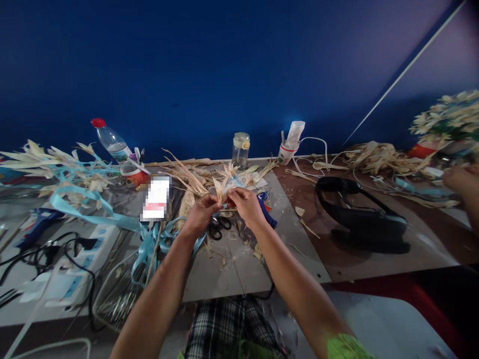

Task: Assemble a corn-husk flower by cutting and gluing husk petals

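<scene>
Over the middle of the table, both my hands pinch a flower of pale dried husk petals [220,188] from its two sides. The fingers of my left hand [202,213] are closed on its lower left. My right hand [244,203] grips it from the right, with fingertips close to the left ones; they partly hide its base. Black-handled scissors [219,228] lie just below my hands. A blue glue gun [267,210] rests right of my right hand, partly covered by it. Dried husk strips [187,174] are heaped behind my left hand.
Light blue ribbon [84,212], a phone [156,198] and a white power strip [88,262] with black cords lie left. A bottle [112,142] and a jar [240,149] stand along the wall. A black strapped device [359,214] sits right, near another person's hand [462,182].
</scene>
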Available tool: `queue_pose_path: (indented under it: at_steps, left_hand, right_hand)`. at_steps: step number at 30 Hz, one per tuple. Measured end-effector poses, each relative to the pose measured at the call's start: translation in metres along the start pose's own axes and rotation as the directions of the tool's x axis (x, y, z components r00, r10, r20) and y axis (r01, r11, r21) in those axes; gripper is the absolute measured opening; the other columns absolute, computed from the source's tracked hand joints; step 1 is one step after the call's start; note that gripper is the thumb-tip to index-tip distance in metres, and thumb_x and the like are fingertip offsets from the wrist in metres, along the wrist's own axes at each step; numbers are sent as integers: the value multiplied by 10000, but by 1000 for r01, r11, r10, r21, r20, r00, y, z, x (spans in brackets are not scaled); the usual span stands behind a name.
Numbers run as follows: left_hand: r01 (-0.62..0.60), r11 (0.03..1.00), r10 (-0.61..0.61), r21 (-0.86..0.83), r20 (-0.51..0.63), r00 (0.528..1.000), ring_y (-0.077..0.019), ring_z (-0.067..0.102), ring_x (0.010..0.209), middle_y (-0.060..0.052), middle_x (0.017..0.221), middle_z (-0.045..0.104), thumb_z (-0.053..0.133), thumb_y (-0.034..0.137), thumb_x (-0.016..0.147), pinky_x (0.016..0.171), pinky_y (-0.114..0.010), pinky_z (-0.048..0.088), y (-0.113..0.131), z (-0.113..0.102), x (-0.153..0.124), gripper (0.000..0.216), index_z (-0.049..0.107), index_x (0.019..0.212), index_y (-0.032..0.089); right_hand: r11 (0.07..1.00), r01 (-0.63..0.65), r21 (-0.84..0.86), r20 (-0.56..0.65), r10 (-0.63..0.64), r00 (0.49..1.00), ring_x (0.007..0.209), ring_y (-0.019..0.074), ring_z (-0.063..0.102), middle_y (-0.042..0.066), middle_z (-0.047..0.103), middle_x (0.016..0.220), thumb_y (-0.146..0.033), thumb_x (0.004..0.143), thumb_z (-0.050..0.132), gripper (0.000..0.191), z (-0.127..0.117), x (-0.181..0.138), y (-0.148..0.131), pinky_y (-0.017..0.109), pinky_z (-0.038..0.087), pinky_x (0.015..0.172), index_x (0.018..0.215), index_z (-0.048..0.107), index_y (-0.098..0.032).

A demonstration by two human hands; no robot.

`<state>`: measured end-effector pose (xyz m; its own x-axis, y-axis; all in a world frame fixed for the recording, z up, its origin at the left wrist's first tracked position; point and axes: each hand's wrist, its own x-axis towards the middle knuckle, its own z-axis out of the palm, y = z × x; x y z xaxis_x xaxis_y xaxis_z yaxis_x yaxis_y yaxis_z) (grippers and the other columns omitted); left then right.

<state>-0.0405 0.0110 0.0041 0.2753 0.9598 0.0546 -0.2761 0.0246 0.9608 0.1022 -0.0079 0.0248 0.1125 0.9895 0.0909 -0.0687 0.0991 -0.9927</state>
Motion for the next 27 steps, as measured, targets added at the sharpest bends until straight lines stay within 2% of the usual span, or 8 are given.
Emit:
queue_pose_path:
  at_steps: [4,11,16,20,27]
  left_hand:
    - [-12,988,16,156,-25,1000,-86,500,629,38,644,560,740,217,588,639,-218,374,3,2,-1,205,561,667,158]
    - [-6,950,26,313,-60,998,-87,454,568,45,582,516,714,237,593,577,-218,345,-1,1,1,194,541,637,160]
    - [-27,900,82,434,-108,991,-101,466,577,36,589,540,711,248,587,579,-223,350,-2,-1,2,173,566,629,163]
    - [-43,862,132,506,-142,981,-115,473,585,26,591,563,696,254,598,580,-232,354,2,0,1,134,593,619,172]
    - [-53,779,223,625,-198,955,-156,499,629,-3,624,597,662,250,644,619,-263,349,4,4,-3,80,622,613,187]
  right_hand:
    - [999,-39,17,-30,39,999,466,100,497,-14,561,527,-408,692,587,260,0,0,2,222,392,481,595,575,-167]
    - [999,-47,14,-18,47,999,474,113,537,0,594,548,-416,698,587,271,0,2,8,227,423,485,614,597,-159]
    - [999,-7,-43,-17,7,1000,505,137,571,-2,598,531,-388,713,578,240,2,-1,8,239,442,504,620,611,-169]
    - [996,2,-88,-29,-5,1000,567,165,611,-4,618,543,-339,714,574,179,5,-5,4,264,470,565,685,647,-178]
    - [999,-25,-35,-71,23,997,628,188,651,15,663,636,-284,691,578,161,12,-8,10,300,509,628,787,657,-182]
